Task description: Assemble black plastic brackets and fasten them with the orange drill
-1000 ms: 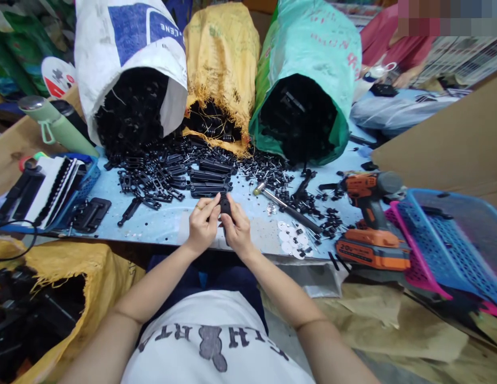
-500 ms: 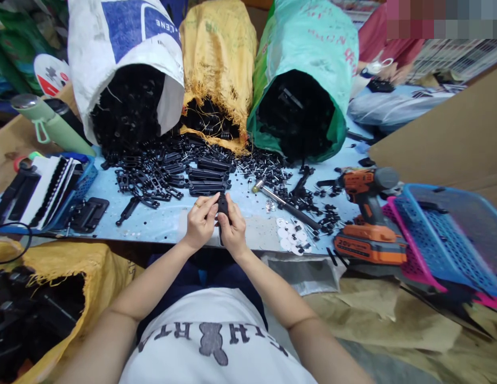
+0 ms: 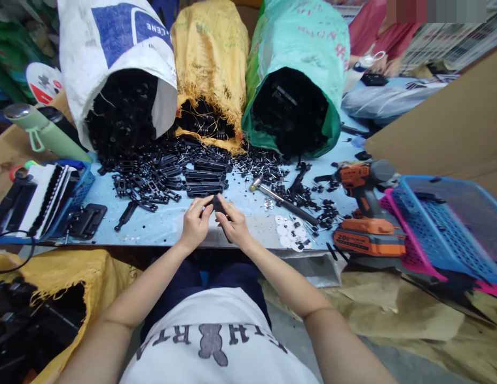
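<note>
Both my hands meet over the near edge of the blue table, pinching one small black plastic part between them. My left hand grips its left end with thumb and fingers. My right hand holds the other end, fingers curled round it. Just beyond my hands lie stacked long black plastic pieces and a spread of small black parts.
Three open sacks, white, yellow and green, lie at the back spilling black parts. An orange cordless drill, a hammer and blue and pink baskets are to the right. A blue tray sits left. Another person in red sits far right.
My hands and the black part have shifted slightly left and lower over the table edge, and the part has turned in my fingers. The view has tilted a little.
</note>
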{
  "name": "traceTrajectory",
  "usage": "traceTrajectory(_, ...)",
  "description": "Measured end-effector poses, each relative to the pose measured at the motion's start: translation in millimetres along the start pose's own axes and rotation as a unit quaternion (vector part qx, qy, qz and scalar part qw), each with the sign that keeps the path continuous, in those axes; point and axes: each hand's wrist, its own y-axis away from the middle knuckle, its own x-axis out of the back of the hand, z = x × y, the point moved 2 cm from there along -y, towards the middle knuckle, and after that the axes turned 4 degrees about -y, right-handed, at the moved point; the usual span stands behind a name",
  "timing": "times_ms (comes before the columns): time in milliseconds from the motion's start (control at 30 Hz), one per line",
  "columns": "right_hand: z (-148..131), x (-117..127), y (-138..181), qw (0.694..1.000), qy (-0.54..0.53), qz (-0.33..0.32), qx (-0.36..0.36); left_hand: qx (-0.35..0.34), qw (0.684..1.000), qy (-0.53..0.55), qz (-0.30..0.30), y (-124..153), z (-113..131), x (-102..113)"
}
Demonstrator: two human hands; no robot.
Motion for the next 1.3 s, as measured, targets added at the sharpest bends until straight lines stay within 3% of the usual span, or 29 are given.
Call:
traceTrajectory(100,29.5,41.9,-12.5,0.981,0.175,-0.085,0.001,0.069,0.992,-0.102,-0.023,27.2,-12.7,-11.4)
traceTrajectory(167,57.6,91.0,-24.3,0.949,0.307,-0.059,-0.039,0.014,0.976,-0.188,-0.113,35.8,-18.1,-16.1)
traceTrajectory(233,88.1,144.1,-37.1,0.895,0.435,-0.058,-0.08,-0.094,0.939,-0.242,-0.227,35.2,-20.6,-19.9)
traceTrajectory(333,129.1,207.3,-54.4,0.808,0.557,-0.154,-0.118,-0.206,0.873,-0.279,-0.344,23.9,-21.2,-23.2)
traceTrajectory(400,147.3,231.9,-62.6,0.77,0.577,-0.234,-0.139,-0.204,0.851,-0.318,-0.365,15.3,-20.3,-23.5)
traceTrajectory(467,154.1,243.1,-69.3,0.757,0.581,-0.277,-0.113,-0.168,0.844,-0.361,-0.36,10.4,-19.1,-22.1)
traceTrajectory(633,142.4,242.9,-77.8,0.765,0.609,-0.211,-0.007,-0.09,0.844,-0.4,-0.345,12.8,-18.0,-22.1)
traceTrajectory(733,142.9,237.1,-73.3,0.761,0.613,-0.207,-0.04,-0.107,0.85,-0.362,-0.367,15.8,-18.0,-29.6)
traceTrajectory(900,149.4,231.6,-67.0,0.743,0.589,-0.299,-0.109,-0.13,0.849,-0.354,-0.369,17.1,-19.8,-37.1)
traceTrajectory(1000,121.6,224.2,-68.6,0.759,0.601,-0.242,-0.057,-0.117,0.852,-0.358,-0.363,16.6,-19.4,-36.5)
traceTrajectory(1067,89.2,205.9,-61.1,0.787,0.577,-0.217,-0.019,-0.119,0.854,-0.34,-0.374,15.7,-17.6,-36.1)
traceTrajectory(1100,72.2,191.3,-52.8,0.8,0.552,-0.236,-0.012,-0.123,0.856,-0.327,-0.382,14.9,-16.5,-36.0)
traceTrajectory(1200,30.6,134.1,-13.8,0.817,0.445,-0.367,-0.005,-0.131,0.861,-0.286,-0.4,11.7,-14.0,-35.4)
traceTrajectory(1300,13.1,85.3,24.0,0.824,0.382,-0.413,0.067,-0.123,0.863,-0.267,-0.411,9.0,-13.3,-34.3)
